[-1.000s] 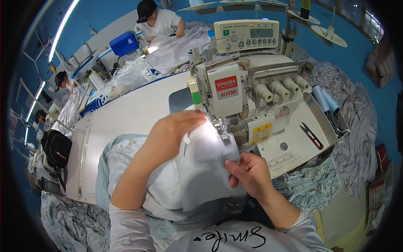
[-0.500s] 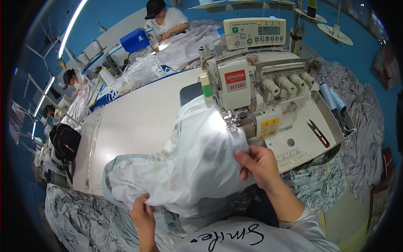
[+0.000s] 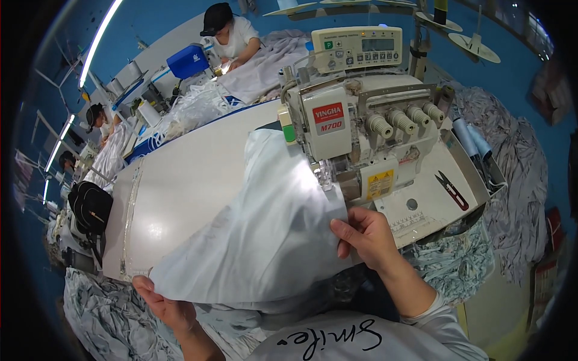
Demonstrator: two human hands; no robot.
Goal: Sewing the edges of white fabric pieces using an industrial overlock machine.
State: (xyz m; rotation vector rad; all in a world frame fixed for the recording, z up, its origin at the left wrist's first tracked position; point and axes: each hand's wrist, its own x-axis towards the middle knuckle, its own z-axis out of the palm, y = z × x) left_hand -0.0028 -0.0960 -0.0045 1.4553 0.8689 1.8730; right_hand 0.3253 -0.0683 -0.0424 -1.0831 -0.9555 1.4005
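A pale, thin cloth piece (image 3: 259,234) is spread from the lit presser foot (image 3: 324,174) of an overlock sewing machine (image 3: 361,120) toward the front left of the table. My left hand (image 3: 164,301) pinches its near left corner at the table's front edge. With thumb and fingers closed, my right hand (image 3: 366,236) grips the cloth's right edge just in front of the presser foot. The far end of the cloth lies under the machine's head, and part of it hangs over the front edge toward my lap.
Red-handled thread snips (image 3: 453,191) lie on the machine's right plate. Heaps of grey cloth (image 3: 114,319) flank the table on both sides. A black bag (image 3: 90,204) stands off the left end. Two co-workers sit farther back, one beside a blue machine head (image 3: 188,61).
My left hand has moved left and outward, pulling the bunched cloth into a flat, taut spread. My right hand keeps its hold near the foot. The whole view has shifted slightly.
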